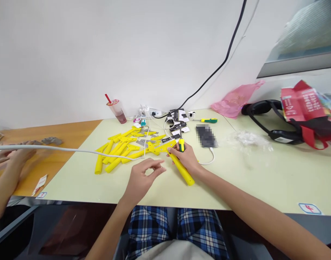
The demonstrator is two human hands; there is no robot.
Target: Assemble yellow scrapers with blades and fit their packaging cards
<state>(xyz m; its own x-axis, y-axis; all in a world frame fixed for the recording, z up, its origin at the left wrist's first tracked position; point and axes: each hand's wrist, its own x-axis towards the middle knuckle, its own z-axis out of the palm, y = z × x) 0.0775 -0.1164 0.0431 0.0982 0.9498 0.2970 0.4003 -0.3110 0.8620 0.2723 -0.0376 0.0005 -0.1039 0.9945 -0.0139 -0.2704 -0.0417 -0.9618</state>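
Note:
My right hand (pixel 185 157) is closed around a yellow scraper (pixel 184 172), its tube-like handle slanting toward the table's front edge. A green-and-yellow screwdriver (pixel 181 145) stands roughly upright in the same hand, shaft pointing away from me. Just left of it, my left hand (pixel 143 177) hovers above the tabletop with thumb and forefinger drawn together in a pinch. Whatever may be between those fingertips is too small to make out. Several more yellow scrapers (pixel 115 153) lie in a loose pile beyond my left hand, with grey metal blades (pixel 141 142) among them.
Behind the pile are a drink cup (pixel 119 112), black packets (pixel 179 116) and a power strip (pixel 154 112). To the right lie a phone (pixel 206 136), another screwdriver (pixel 209 120), clear plastic (pixel 248 141) and a black headset (pixel 274 122). A white cable (pixel 73 150) crosses at left, near another person's hands (pixel 21 153).

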